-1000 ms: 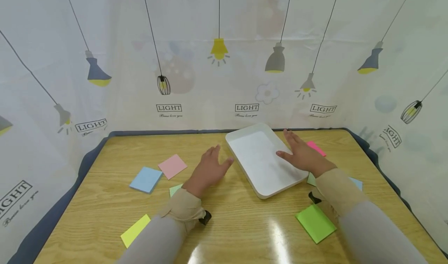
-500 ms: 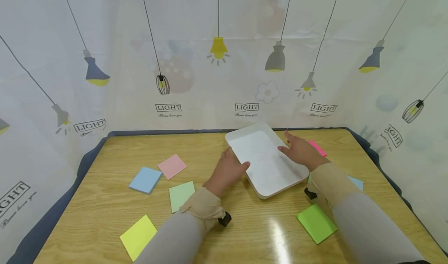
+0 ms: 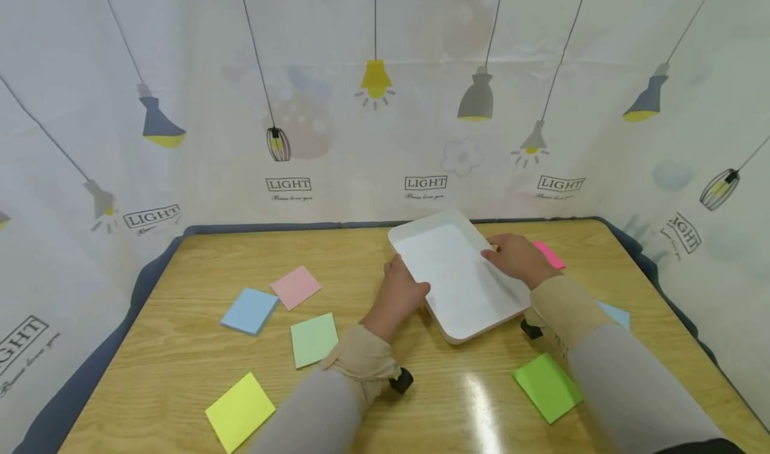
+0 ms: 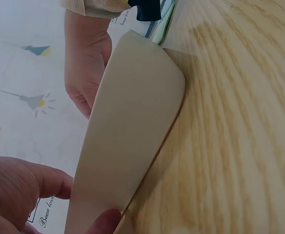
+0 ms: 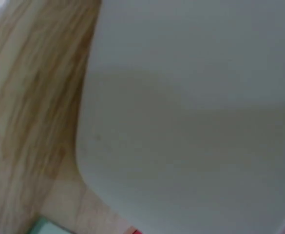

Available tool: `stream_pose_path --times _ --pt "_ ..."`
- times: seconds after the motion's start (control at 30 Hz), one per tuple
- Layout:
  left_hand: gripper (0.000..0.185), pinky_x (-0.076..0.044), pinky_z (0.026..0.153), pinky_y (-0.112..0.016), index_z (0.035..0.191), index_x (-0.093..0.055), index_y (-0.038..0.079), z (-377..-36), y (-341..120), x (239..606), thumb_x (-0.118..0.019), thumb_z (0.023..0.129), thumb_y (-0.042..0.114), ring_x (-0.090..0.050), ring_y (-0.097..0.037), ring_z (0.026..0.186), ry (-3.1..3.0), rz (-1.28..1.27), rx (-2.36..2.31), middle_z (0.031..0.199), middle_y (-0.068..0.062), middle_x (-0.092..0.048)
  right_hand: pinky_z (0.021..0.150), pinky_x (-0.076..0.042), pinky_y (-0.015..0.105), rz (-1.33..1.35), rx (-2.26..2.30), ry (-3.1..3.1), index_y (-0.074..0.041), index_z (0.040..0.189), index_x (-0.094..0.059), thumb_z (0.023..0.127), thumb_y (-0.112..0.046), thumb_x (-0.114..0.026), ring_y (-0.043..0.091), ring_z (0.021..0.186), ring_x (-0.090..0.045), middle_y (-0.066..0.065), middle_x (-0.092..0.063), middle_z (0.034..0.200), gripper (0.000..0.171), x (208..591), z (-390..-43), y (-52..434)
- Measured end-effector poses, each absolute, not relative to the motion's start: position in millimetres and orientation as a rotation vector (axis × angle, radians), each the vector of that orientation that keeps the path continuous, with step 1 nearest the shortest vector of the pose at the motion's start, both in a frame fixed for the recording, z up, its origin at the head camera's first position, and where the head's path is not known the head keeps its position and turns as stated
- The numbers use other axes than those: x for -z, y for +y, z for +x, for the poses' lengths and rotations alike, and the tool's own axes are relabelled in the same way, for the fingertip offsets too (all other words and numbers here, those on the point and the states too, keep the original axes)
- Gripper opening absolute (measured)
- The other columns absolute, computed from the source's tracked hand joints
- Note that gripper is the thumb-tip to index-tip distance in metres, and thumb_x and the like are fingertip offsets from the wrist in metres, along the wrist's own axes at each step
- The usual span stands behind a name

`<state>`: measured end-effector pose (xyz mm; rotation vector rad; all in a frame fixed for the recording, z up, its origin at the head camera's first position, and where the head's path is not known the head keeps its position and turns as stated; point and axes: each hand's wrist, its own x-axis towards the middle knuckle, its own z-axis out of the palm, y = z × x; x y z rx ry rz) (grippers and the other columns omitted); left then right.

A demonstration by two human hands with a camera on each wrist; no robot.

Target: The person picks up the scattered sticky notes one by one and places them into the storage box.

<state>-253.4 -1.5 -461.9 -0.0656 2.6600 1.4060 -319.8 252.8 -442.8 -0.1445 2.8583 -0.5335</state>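
A white rectangular tray (image 3: 457, 287) stands at an angle near the back edge of the wooden table. My left hand (image 3: 397, 297) grips its left side, thumb at the rim. In the left wrist view a fingertip (image 4: 105, 222) presses the outer wall of the tray (image 4: 127, 112). Across from it, my right hand (image 3: 517, 260) holds the right side, its thumb over the rim and the other fingers largely hidden outside. The tray (image 5: 191, 122) fills most of the right wrist view. I cannot tell whether its base is fully on the table.
Left of the tray lie sticky-note pads: pink (image 3: 296, 287), blue (image 3: 249, 311), pale green (image 3: 314, 340) and yellow (image 3: 240, 412). On the right are a bright green pad (image 3: 547, 387), a hot pink one (image 3: 550, 255) and a partly covered blue one (image 3: 616, 315). Printed cloth (image 3: 337, 193) surrounds the table.
My left hand has moved right from beside the tray to its left side. The right hand has lowered onto the right rim, its fingers closing round it. The tray has barely moved.
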Motion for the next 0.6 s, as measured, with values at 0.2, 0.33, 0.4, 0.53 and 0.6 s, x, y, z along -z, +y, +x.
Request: stream_pose_path --times 0.2,0.33,0.4,0.53,0.6 --pt "0.087 -0.05 0.107 -0.042 0.16 -0.023 -0.008 -254.4 -0.1 461.3 -0.068 0.088 0.011 -0.055 -0.033 0.123 2.656 -0.093 -1.388 0.154 -0.03 -0.035 0.083 -0.055 0.045 -0.155 0.512 2.857 -0.002 0.143 -0.059 0.106 -0.018 -0.048 0.029 0.103 -0.066 0.022 -0.068 0.128 0.042 440.6 -318.2 251.3" --pt "0.072 -0.052 0.102 -0.042 0.152 -0.039 -0.008 -254.0 -3.1 459.0 -0.067 0.088 0.009 -0.056 -0.031 0.115 2.645 -0.08 -1.431 0.144 -0.028 -0.047 0.08 -0.054 0.041 -0.165 0.509 2.852 0.0 0.14 -0.061 0.104 -0.016 -0.047 0.026 0.095 -0.064 0.022 -0.069 0.124 0.042 441.4 -320.3 251.9" --pt "0.058 -0.053 0.095 -0.04 0.141 -0.052 -0.006 -254.8 -6.4 460.0 -0.067 0.087 0.009 -0.058 -0.027 0.108 2.641 -0.059 -1.461 0.134 -0.024 -0.058 0.081 -0.053 0.041 -0.167 0.511 2.85 0.0 0.133 -0.064 0.103 -0.015 -0.048 0.026 0.093 -0.062 0.021 -0.07 0.119 0.038 442.1 -321.5 252.3" --pt "0.026 -0.051 0.073 -0.031 0.113 -0.068 0.001 -257.5 -13.7 463.7 -0.067 0.089 0.012 -0.06 -0.021 0.086 2.631 -0.029 -1.478 0.105 -0.013 -0.071 0.078 -0.051 0.039 -0.163 0.534 2.845 0.0 0.117 -0.069 0.101 -0.014 -0.051 0.025 0.087 -0.06 0.016 -0.07 0.107 0.028 442.8 -322.9 253.5" --pt "0.017 -0.046 0.065 -0.027 0.103 -0.069 0.003 -258.6 -15.9 464.6 -0.067 0.09 0.013 -0.056 -0.018 0.076 2.635 -0.032 -1.465 0.094 -0.01 -0.069 0.076 -0.05 0.039 -0.163 0.539 2.838 0.0 0.109 -0.069 0.101 -0.014 -0.052 0.025 0.086 -0.059 0.015 -0.069 0.102 0.024 442.8 -323.2 253.4"
